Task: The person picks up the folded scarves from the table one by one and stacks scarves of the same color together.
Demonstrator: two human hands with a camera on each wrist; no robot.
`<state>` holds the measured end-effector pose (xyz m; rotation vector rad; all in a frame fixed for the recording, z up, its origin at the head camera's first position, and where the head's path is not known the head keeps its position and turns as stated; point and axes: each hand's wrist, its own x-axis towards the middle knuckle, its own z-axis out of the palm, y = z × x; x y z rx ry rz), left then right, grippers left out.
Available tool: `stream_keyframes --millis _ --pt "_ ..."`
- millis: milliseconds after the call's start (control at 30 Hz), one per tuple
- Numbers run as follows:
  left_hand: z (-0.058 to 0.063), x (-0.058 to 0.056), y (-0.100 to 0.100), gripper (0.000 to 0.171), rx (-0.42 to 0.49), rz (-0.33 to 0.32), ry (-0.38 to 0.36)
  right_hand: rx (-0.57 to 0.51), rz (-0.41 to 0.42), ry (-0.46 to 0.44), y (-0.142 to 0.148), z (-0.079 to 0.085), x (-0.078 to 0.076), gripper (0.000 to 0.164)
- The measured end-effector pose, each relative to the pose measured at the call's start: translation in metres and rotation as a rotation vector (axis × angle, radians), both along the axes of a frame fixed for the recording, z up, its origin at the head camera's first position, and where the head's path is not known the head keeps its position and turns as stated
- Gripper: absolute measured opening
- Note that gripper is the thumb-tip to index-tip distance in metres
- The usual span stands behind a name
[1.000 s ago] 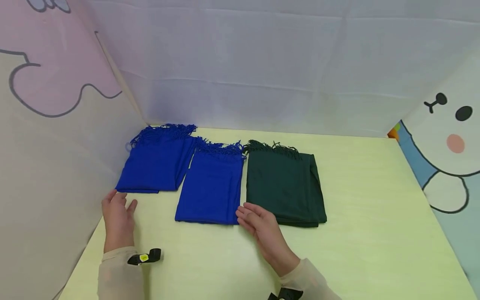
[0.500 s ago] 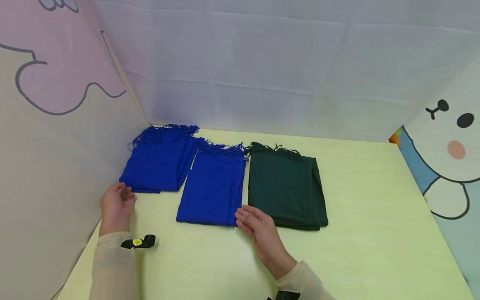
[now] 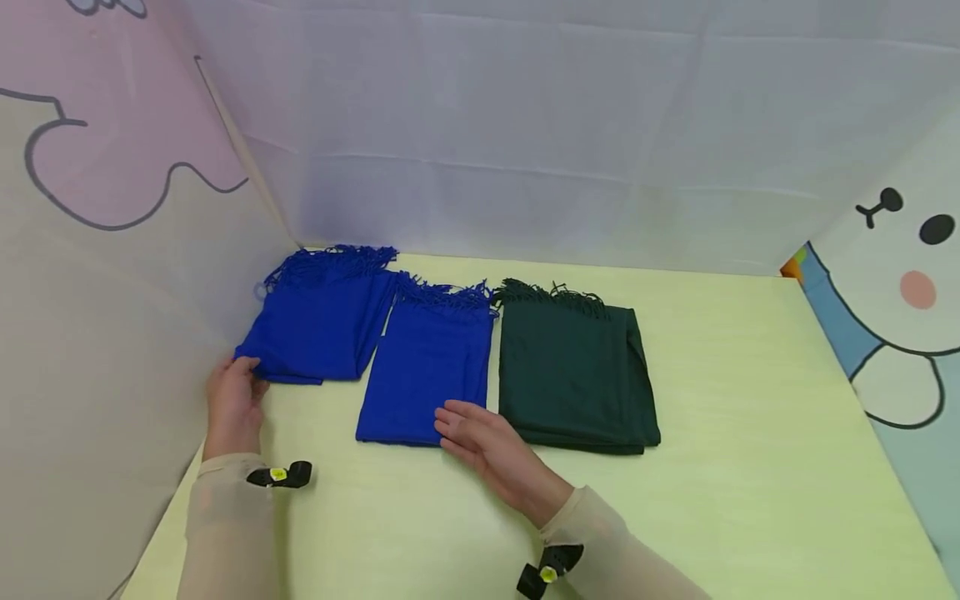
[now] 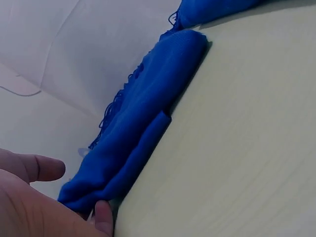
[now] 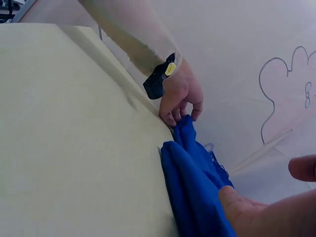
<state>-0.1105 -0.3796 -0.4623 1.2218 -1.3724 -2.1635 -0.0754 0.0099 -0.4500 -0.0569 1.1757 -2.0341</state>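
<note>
The left hand (image 3: pixel 236 410) pinches the near left corner of the left blue scarf (image 3: pixel 322 325), which lies folded at the table's (image 3: pixel 750 417) far left. The right hand (image 3: pixel 501 457), its grip loosely spread, is at the near right corner of the middle blue scarf (image 3: pixel 423 367); whether it touches, I cannot tell. A folded green scarf (image 3: pixel 566 375) lies just right.

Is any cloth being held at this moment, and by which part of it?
Yes: the left grip pinches the left blue cloth at its near left corner; the right grip holds nothing.
</note>
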Motion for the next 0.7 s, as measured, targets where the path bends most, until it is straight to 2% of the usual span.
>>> stream_keyframes --millis 67,133,300,367,533,700 --pt "-0.001 -0.002 -0.001 0.062 0.055 0.045 0.047 -0.016 0.047 0.001 -0.010 0.002 -0.007 0.059" --pt "-0.001 -0.004 -0.001 0.070 0.151 0.077 0.133 -0.040 0.077 -0.019 -0.022 0.003 -0.013 0.058" --pt "0.002 -0.009 0.000 0.072 0.352 0.152 0.282 -0.123 0.116 -0.163 -0.059 0.009 -0.023 0.057" --pt "0.004 -0.010 0.002 0.070 0.378 0.178 0.313 -0.138 0.125 -0.215 -0.076 0.011 -0.026 0.058" --pt "0.004 -0.012 0.005 0.073 0.387 0.172 0.334 -0.137 0.090 -0.282 -0.111 0.009 -0.034 0.060" --pt "0.004 -0.012 0.005 0.074 0.507 0.166 0.321 -0.130 0.064 -0.324 -0.129 -0.002 -0.037 0.061"
